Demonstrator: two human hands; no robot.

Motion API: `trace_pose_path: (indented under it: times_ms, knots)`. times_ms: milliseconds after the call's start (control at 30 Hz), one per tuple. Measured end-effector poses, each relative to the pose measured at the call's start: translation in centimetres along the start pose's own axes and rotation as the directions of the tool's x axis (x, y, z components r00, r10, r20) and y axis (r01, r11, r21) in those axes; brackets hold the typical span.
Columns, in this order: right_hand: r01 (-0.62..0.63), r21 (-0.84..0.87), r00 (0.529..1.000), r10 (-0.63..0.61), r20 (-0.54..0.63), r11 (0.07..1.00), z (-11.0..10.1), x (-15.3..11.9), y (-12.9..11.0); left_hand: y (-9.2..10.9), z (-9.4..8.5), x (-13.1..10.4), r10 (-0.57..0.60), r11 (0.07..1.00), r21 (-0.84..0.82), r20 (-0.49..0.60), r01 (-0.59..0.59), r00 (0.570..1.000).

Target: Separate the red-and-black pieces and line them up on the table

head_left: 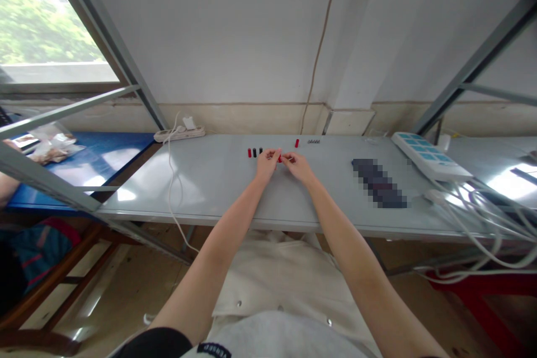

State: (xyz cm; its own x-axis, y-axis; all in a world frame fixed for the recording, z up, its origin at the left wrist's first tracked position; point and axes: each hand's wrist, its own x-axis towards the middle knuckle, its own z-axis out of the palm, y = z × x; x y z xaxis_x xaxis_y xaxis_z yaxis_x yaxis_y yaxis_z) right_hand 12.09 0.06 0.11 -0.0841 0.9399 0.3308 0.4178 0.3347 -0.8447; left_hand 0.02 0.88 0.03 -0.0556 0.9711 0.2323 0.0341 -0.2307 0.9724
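Note:
My left hand and my right hand meet over the middle of the grey table, fingertips pinched together. Between them shows a small red cylinder, mostly covered by the fingers. Just left of my left hand stand another red cylinder and a black cylinder, with a second black cylinder close against the hand. Beyond my right hand is one more red cylinder. To its right lies a short row of several tiny dark or metallic pieces, too small to name.
A white power strip with a trailing cable sits at the table's back left. On the right are a blurred dark object and a large white-and-blue socket block with many cables. Grey metal posts frame both sides. Part of another person's arm shows far left.

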Motion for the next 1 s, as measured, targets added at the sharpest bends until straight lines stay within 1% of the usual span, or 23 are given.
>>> trace_pose_path:
  times_ms: [167, 300, 400, 533, 600, 667, 700, 767, 833, 900, 1000]
  knots:
    - [0.052, -0.088, 0.999, -0.051, 0.016, 0.995, 0.2, 0.1, 0.6, -0.2, 0.1, 0.1, 0.034, 0.999, -0.011, 0.013, -0.034, 0.999]
    - [0.094, -0.169, 0.995, -0.088, 0.04, 0.981, 0.3, -0.1, 0.6, 0.0, 0.2, 0.0, -0.005, 1.0, -0.031, 0.052, 0.007, 0.999]
    - [0.091, -0.219, 0.995, -0.081, 0.055, 0.972, 0.3, -0.2, 0.3, 0.2, 0.2, -0.1, -0.042, 0.997, -0.054, 0.064, 0.046, 0.997]
    - [0.085, -0.244, 0.996, -0.077, 0.044, 0.966, 0.2, -0.3, 0.1, -0.1, 0.1, 0.1, -0.036, 0.999, -0.026, 0.066, 0.037, 0.997]
    - [0.058, -0.263, 0.998, -0.053, 0.026, 0.963, -0.1, -0.2, 0.1, -0.3, 0.1, 0.2, -0.013, 0.999, 0.045, 0.07, 0.01, 0.997]
    - [0.012, -0.309, 1.0, -0.015, -0.008, 0.951, -0.7, 0.1, 0.2, -0.6, 0.1, 0.2, 0.034, 0.982, 0.181, 0.071, -0.046, 0.997]
    - [-0.014, -0.34, 1.0, 0.004, -0.029, 0.94, -1.1, 0.3, 0.3, -0.7, 0.1, 0.1, 0.069, 0.959, 0.268, 0.076, -0.087, 0.995]
    - [-0.074, -0.415, 0.996, 0.047, -0.075, 0.907, -1.9, 0.9, 0.5, -0.8, 0.2, -0.1, 0.134, 0.882, 0.438, 0.119, -0.174, 0.984]
    - [-0.141, -0.478, 0.989, 0.106, -0.1, 0.867, -2.7, 1.6, 1.0, -0.8, 0.2, -0.3, 0.154, 0.801, 0.55, 0.192, -0.236, 0.969]
    - [-0.195, -0.536, 0.981, 0.167, -0.101, 0.821, -3.3, 2.3, 1.5, -0.8, 0.2, -0.5, 0.136, 0.752, 0.603, 0.253, -0.266, 0.958]
    - [-0.232, -0.61, 0.971, 0.214, -0.105, 0.758, -3.8, 3.2, 2.4, -0.8, 0.2, -0.6, 0.128, 0.723, 0.628, 0.29, -0.289, 0.948]
